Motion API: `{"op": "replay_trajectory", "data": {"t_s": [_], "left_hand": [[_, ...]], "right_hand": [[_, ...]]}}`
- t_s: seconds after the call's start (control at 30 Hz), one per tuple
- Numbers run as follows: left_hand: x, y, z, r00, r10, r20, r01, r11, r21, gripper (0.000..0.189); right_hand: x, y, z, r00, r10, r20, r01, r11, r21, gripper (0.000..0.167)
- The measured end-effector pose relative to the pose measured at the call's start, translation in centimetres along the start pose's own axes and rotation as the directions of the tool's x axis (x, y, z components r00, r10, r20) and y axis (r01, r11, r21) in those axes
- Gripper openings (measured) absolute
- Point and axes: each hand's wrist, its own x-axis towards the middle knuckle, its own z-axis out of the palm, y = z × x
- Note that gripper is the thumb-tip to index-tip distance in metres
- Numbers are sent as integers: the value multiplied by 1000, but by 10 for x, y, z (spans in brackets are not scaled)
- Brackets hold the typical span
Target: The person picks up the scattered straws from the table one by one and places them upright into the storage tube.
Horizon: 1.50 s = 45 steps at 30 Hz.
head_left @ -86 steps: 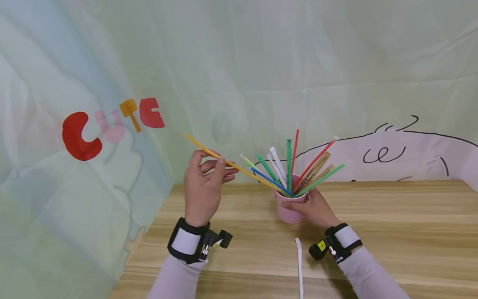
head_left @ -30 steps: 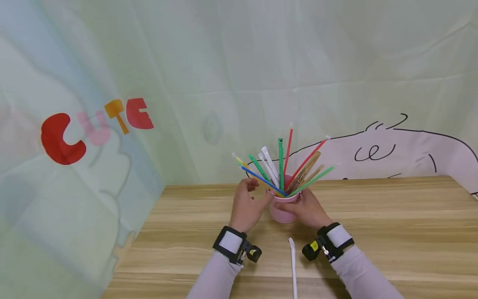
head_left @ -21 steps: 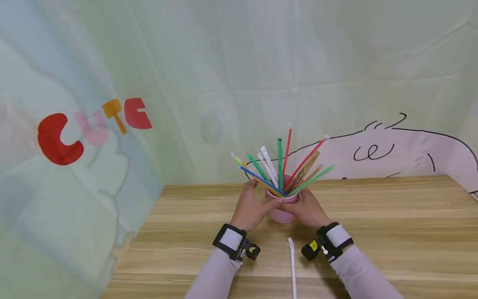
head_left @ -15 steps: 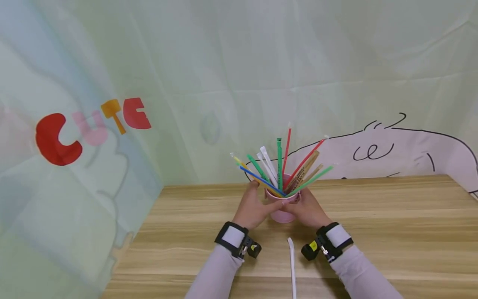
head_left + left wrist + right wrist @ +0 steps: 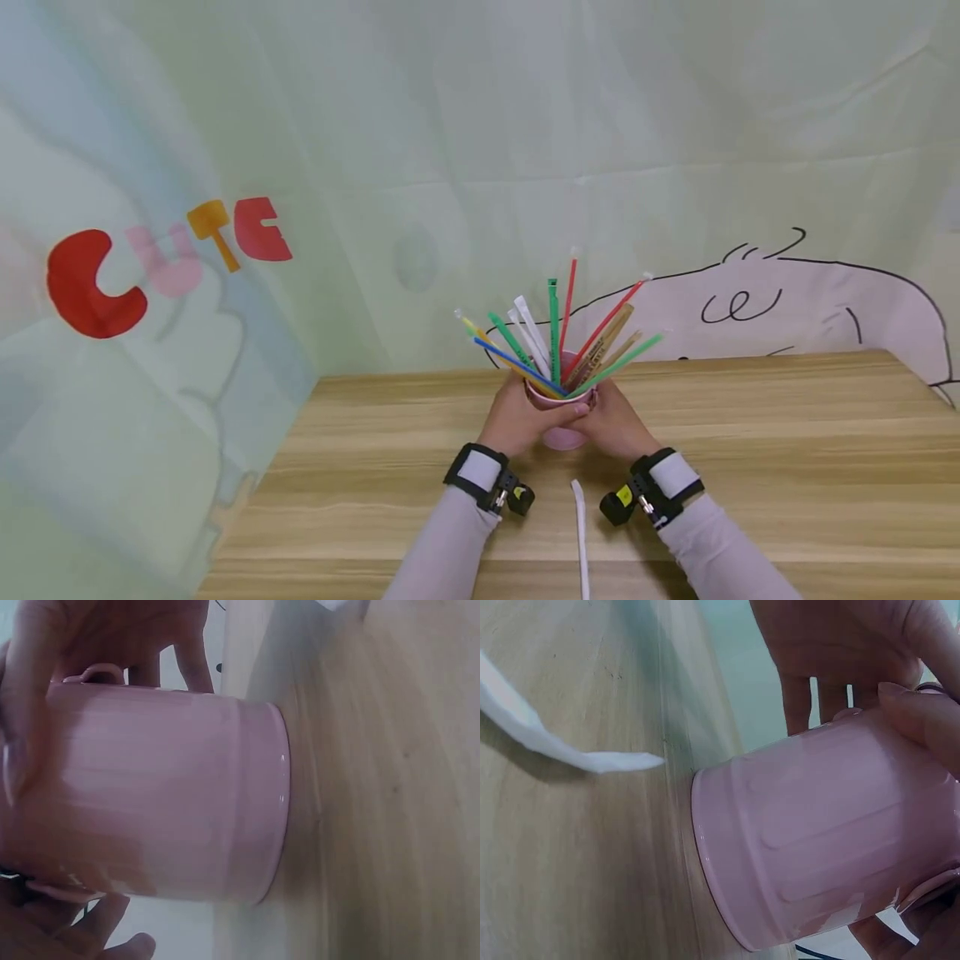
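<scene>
A small pink pail (image 5: 564,439) stands upright on the wooden table, filled with straws fanning outward. Among them are a blue straw (image 5: 501,353), a red straw (image 5: 567,306), a green straw (image 5: 553,325), white-wrapped straws (image 5: 531,329) and brown-wrapped straws (image 5: 611,335). My left hand (image 5: 517,421) grips the pail's left side, its thumb across the front below the rim. From the right, my right hand (image 5: 617,423) holds the pail too. Both wrist views show the pail's smooth wall (image 5: 172,795) between the hands, its base at the tabletop; the far fingers are partly hidden.
A long white-wrapped straw (image 5: 581,537) lies on the table (image 5: 787,467) between my forearms, pointing at the pail. Behind the table hangs a pale printed cloth (image 5: 450,125) with coloured letters at the left.
Earlier my left hand pinched an orange straw at the left; that straw now sits in the pail. The left hand has moved right and closed round the pail, which the right hand kept holding.
</scene>
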Motion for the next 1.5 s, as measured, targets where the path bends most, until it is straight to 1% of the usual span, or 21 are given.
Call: {"op": "replay_trajectory", "data": {"t_s": [0.13,0.27,0.4,0.53,0.6,0.73,0.83,1.07,1.17,1.27,1.4,1.5], "left_hand": [[0,-3,1,1000,9,-7,-9,999,-38,73],[-1,-5,1,1000,-2,-15,1,999,-45,73],[0,-6,3,1000,-18,-23,17,999,-40,77],[2,-7,6,1000,-12,-26,11,998,-60,79],[3,-7,7,1000,-8,-25,6,998,-64,77],[2,-8,8,1000,-18,-25,16,998,-61,75],[0,-9,7,999,-26,-28,24,997,-67,77],[0,-9,7,999,-28,-25,25,996,-82,75],[0,-8,8,1000,-16,-19,15,997,-76,74],[1,-9,8,1000,-11,-12,10,998,-64,75],[2,-10,6,1000,-12,-8,12,999,-53,75],[2,-11,3,1000,-12,-1,12,998,-54,74]], "right_hand": [[0,0,2,1000,16,1,-16,1000,-12,70],[0,0,3,1000,22,6,-22,1000,-3,72],[0,0,2,1000,22,15,-22,1000,5,69],[-1,0,-1,999,29,14,-29,1000,-11,65],[-2,-2,-2,999,37,10,-37,999,-18,67],[-4,-3,-2,997,77,2,-77,997,-21,74],[-5,-2,-1,995,100,-2,-100,995,-12,78],[-5,2,0,998,67,-1,-67,998,-12,73],[-7,-1,-2,998,58,-8,-58,998,-10,72],[-7,-4,-4,999,27,-19,-27,999,-21,72],[-6,-8,-7,1000,-10,-27,9,998,-65,77],[-8,-14,-9,1000,9,-17,-11,994,-108,86]]}}
